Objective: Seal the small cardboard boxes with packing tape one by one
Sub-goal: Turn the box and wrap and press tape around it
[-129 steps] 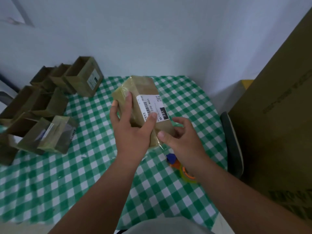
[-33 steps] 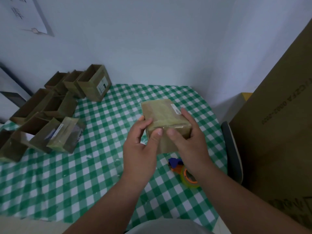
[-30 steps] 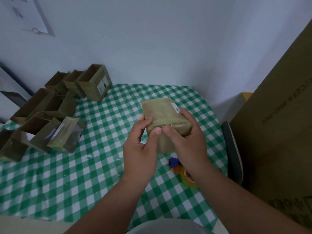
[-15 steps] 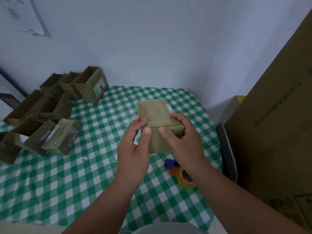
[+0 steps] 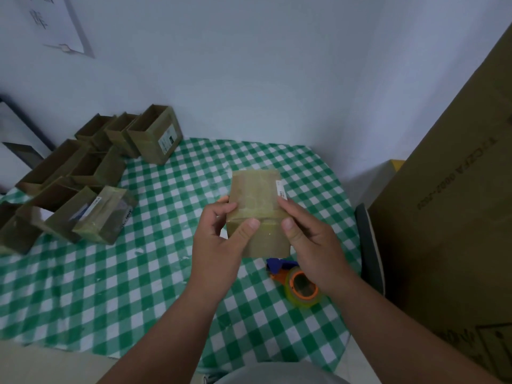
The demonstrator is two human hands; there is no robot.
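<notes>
pressing tape flat along the near top edge, a person holds a small cardboard box [image 5: 256, 214] above the table [image 5: 144, 273] at the centre of the frame. the left hand [image 5: 221, 245] keeps a closed grip on the box's left side, thumb on the front face; the right hand [image 5: 307, 245] grips the right side, thumb pressed at the taped seam. the step looks best done by running both thumbs outward along the seam and down the front, so the tape lies without bubbles or lifted corners. a tape roll [image 5: 302, 286] lies on the table just below the right hand, and open boxes [image 5: 83, 176] wait at the left of the frame. compared with half a second ago, the thumbs have spread apart, and the box is little changed in position.
</notes>
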